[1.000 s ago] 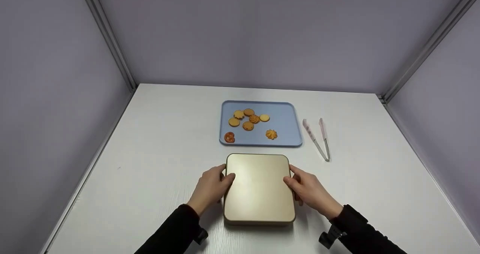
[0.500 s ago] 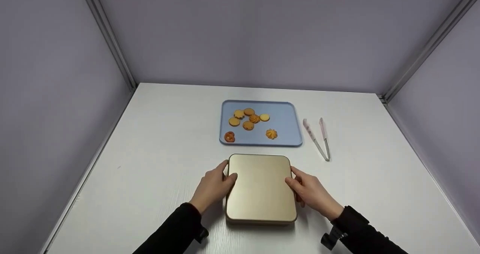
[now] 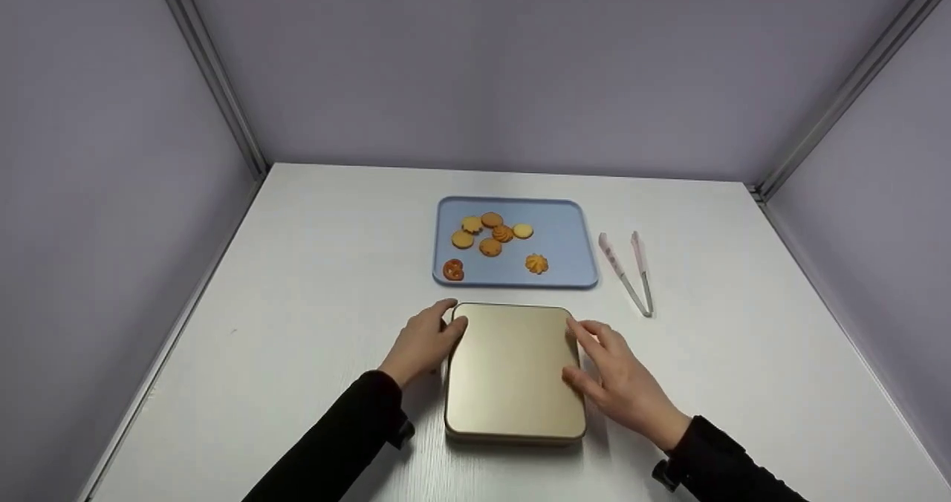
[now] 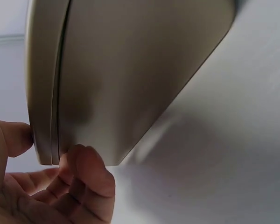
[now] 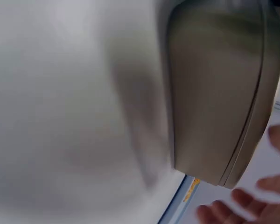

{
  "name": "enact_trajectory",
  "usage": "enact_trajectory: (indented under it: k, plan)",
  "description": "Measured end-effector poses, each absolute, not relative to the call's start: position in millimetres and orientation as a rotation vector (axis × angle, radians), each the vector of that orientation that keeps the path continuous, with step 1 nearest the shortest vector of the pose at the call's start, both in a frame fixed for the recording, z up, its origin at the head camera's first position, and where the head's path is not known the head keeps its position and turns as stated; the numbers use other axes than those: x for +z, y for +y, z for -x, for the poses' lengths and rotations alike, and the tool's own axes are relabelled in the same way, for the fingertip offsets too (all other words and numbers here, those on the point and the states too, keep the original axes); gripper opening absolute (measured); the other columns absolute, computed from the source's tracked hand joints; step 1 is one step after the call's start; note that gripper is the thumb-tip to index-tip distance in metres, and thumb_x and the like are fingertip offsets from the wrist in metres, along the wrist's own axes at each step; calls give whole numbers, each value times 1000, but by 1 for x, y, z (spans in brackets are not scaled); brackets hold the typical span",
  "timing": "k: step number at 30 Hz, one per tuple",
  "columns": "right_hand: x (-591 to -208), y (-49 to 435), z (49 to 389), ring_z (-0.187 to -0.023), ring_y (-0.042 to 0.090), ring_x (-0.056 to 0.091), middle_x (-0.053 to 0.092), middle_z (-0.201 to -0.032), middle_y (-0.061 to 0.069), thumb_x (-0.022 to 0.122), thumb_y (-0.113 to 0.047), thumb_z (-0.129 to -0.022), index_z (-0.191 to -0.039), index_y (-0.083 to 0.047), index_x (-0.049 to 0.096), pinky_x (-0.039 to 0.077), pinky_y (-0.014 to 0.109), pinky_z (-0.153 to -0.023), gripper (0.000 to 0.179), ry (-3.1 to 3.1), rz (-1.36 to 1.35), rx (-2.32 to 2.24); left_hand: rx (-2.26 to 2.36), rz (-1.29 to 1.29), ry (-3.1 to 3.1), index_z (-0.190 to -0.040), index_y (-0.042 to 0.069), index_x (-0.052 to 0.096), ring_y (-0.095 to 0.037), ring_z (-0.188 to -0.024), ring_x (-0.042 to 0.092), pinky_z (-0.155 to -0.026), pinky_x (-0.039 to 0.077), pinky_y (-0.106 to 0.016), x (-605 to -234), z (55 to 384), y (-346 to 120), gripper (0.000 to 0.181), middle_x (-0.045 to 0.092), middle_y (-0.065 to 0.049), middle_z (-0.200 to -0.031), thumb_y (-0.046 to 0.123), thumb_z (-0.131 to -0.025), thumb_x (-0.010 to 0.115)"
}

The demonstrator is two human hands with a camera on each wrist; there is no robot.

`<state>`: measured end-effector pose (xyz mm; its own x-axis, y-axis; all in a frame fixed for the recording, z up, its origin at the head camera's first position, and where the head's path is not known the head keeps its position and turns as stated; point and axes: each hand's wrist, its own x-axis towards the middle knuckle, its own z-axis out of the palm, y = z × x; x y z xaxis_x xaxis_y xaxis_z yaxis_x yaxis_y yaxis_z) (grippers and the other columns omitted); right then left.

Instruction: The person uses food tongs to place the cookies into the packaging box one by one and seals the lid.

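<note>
A gold rectangular tin (image 3: 516, 379) with rounded corners stands on the white table, its lid on. Along its side in the left wrist view runs the thin seam below the lid (image 4: 41, 93). My left hand (image 3: 422, 344) grips the tin's far left corner, thumb at the lid's edge and fingers curled against the side near the seam. By the far right corner is my right hand (image 3: 628, 383), its fingers spread and loosely bent. In the right wrist view the right fingertips (image 5: 245, 198) stand apart from the tin's corner.
Just behind the tin lies a light blue tray (image 3: 565, 227) bearing several cookies (image 3: 490, 247) and a pretzel (image 3: 453, 269). Tongs (image 3: 631, 287) with pale pink handles lie spread to its right. Grey panels (image 3: 475, 71) enclose the white table (image 3: 312, 264).
My right hand has loosened its hold on the tin's right side and spread its fingers. My left hand has slid away from me to the far left corner.
</note>
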<state>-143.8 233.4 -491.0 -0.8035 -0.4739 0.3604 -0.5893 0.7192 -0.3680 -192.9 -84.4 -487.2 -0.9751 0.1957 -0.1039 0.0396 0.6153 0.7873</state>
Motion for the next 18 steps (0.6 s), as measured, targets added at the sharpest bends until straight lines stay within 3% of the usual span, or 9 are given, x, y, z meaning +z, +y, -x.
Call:
enact_trajectory:
  k: [4,7,9,13,18]
  plan:
    - [-493,235,135,-141,47,40,48,-152,20,60,-46,-102,-153,-6,47,23,42,-126,66,-2473,-1301,474,1269,-257,2693,-141,0,57,-24,-90,56,-82,50,-44,-490,201,-83,48,59,-12,-106,32,-106,53]
    - [-497,232,129,-143,53,35,41,-157,24,48,-61,-101,-154,-8,46,5,47,-129,75,-2367,-1533,337,1283,-277,2710,-137,0,60,-25,-92,56,-83,50,-45,-491,204,-83,45,57,-12,-108,31,-105,54]
    - [-500,231,127,-142,53,37,40,-157,25,51,-64,-98,-154,-10,47,3,54,-128,78,-2329,-1579,266,1300,-295,2718,-134,-1,61,-29,-100,59,-90,51,-48,-492,205,-82,43,58,-14,-113,29,-105,54]
    - [-505,229,127,-137,52,45,44,-155,25,67,-57,-92,-153,-13,49,10,60,-126,77,-2278,-1566,202,1320,-299,2726,-128,-2,62,-35,-120,59,-105,48,-52,-495,206,-81,38,59,-17,-126,27,-105,54]
    - [-508,228,128,-135,51,47,46,-154,25,65,-51,-96,-152,-13,49,11,62,-125,70,-2248,-1566,190,1340,-273,2697,-124,1,61,-36,-125,57,-106,47,-52,-497,207,-81,34,60,-16,-129,29,-105,54]
